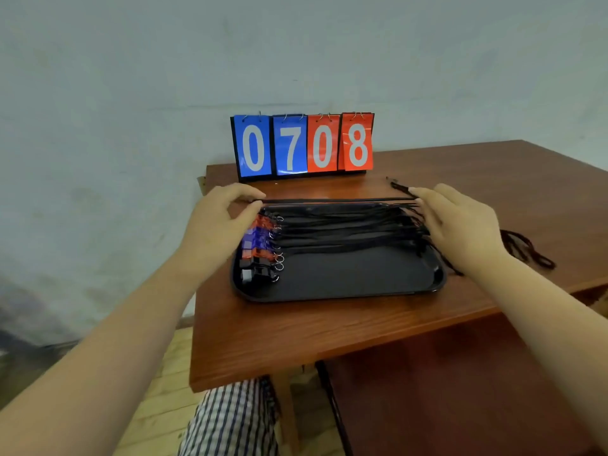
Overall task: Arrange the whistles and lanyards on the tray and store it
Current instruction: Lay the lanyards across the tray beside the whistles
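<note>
A black tray (pixel 345 278) lies on the wooden table (pixel 329 327). Along its left side sits a row of several whistles (pixel 258 250), red, blue and black, each with a metal ring. Their black lanyards (pixel 345 228) run rightward across the tray's far half. One black lanyard (pixel 332 201) is stretched taut just above the tray's far rim. My left hand (pixel 220 225) pinches its left end, and my right hand (pixel 460 222) pinches its right end, whose tail trails off behind the fingers.
A flip scoreboard (pixel 302 144) reading 0708 stands at the table's far edge against the wall. A loose black lanyard (pixel 523 246) lies on the table right of my right hand. A plaid-clothed knee (pixel 233 419) shows below the table's front edge.
</note>
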Motion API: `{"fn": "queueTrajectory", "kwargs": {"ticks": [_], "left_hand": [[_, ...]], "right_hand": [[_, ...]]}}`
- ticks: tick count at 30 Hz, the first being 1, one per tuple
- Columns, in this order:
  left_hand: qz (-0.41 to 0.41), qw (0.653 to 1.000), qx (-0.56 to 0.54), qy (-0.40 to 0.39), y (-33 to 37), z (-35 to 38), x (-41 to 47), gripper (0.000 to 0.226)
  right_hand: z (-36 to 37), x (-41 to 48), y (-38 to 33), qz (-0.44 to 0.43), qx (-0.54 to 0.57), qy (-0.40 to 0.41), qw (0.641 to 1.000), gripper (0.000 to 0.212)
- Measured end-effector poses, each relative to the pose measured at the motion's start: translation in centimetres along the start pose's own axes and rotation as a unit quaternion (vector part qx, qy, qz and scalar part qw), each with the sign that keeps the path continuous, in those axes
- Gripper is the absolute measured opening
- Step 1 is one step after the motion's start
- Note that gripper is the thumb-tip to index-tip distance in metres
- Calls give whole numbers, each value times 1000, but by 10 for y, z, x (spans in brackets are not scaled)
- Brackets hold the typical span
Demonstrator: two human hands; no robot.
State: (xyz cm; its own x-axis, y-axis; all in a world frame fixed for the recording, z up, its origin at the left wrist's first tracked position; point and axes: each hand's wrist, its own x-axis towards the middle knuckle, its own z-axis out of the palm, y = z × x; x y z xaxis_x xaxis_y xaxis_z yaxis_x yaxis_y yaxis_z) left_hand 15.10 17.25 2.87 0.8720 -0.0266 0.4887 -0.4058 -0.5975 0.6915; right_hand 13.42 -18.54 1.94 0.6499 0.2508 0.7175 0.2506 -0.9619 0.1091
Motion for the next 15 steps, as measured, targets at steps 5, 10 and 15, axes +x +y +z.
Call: {"fn": "queueTrajectory", "kwargs": {"ticks": [5, 10, 15], "left_hand": [[-77, 987, -96, 100, -18, 27, -36, 10], [-87, 984, -106, 116, -27, 35, -43, 10], [-59, 989, -83, 111, -28, 37, -49, 13]], "right_hand": [[14, -32, 3, 69, 59, -10, 996, 33], [26, -53, 14, 143, 96, -29, 985, 28], [33, -60, 17, 168, 112, -22, 979, 28]]}}
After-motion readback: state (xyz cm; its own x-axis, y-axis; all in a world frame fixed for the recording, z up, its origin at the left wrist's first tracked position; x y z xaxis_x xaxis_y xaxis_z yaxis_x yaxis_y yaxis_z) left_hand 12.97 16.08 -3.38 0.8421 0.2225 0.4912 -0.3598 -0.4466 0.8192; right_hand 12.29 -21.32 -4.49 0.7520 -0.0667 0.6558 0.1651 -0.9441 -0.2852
